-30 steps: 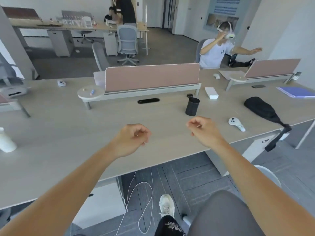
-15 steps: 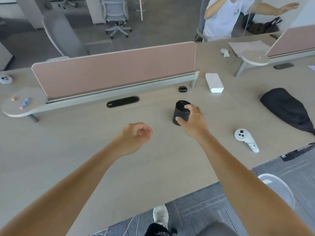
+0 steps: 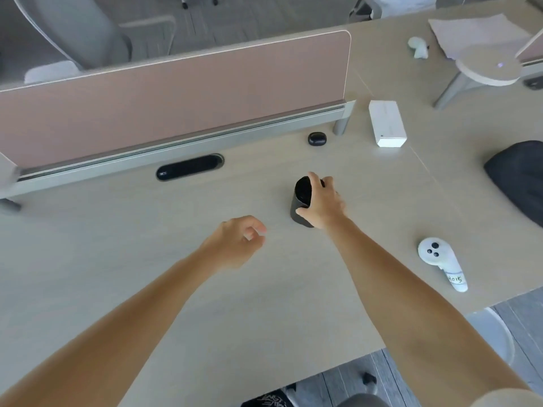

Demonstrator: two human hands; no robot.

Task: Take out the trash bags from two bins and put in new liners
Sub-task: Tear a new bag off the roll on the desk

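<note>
Black small bin (image 3: 300, 202) stood mid-desk (image 3: 147, 274) | right hand (image 3: 323, 205) wrapped round its side | left hand (image 3: 235, 242) loosely curled, held nothing | risk: one-handed lift might have tipped it, spilling unseen contents

right hand (image 3: 323, 205) grips a small black bin (image 3: 301, 201) on the desk (image 3: 147, 259).

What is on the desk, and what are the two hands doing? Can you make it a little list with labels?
Place: light wooden desk with a pink divider at the back
Right hand: grips the small black bin by its rim and side
Left hand: over the desk, fingers loosely curled, holds nothing
Also on the desk: white box, white controller, small black case, black bag
</note>
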